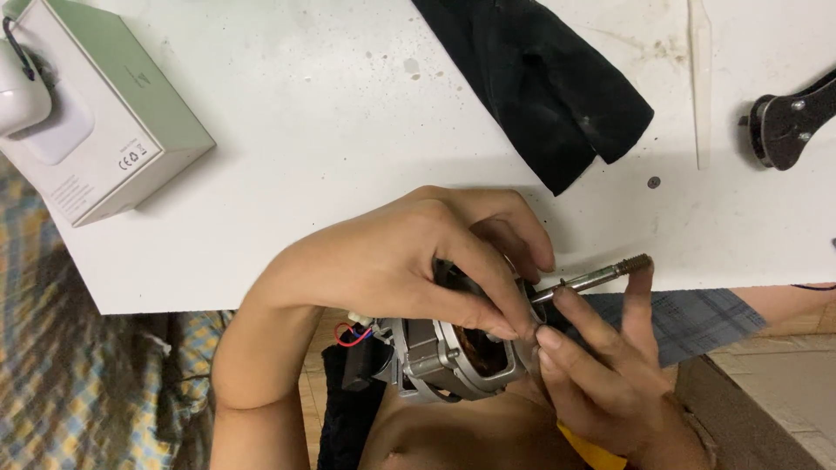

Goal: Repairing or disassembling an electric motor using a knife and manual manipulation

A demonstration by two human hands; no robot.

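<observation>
A pale green box (104,113) sits at the left of the white table (331,113), near its front edge; bare tabletop lies between it and the black cloth (544,83), with a black metal part (792,122) at the far right. Just below the table edge, the left hand (409,261) curls over a grey electric motor (453,357), fingertips pinching its end. The right hand (601,365) grips the motor's steel shaft (592,280), fingers closed around it.

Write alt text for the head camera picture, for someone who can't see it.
Two bare hands hold a small grey electric motor at a white table's edge: the left hand grips its body, the right hand fingers its metal shaft. A black cloth and a white box lie on the table.
</observation>
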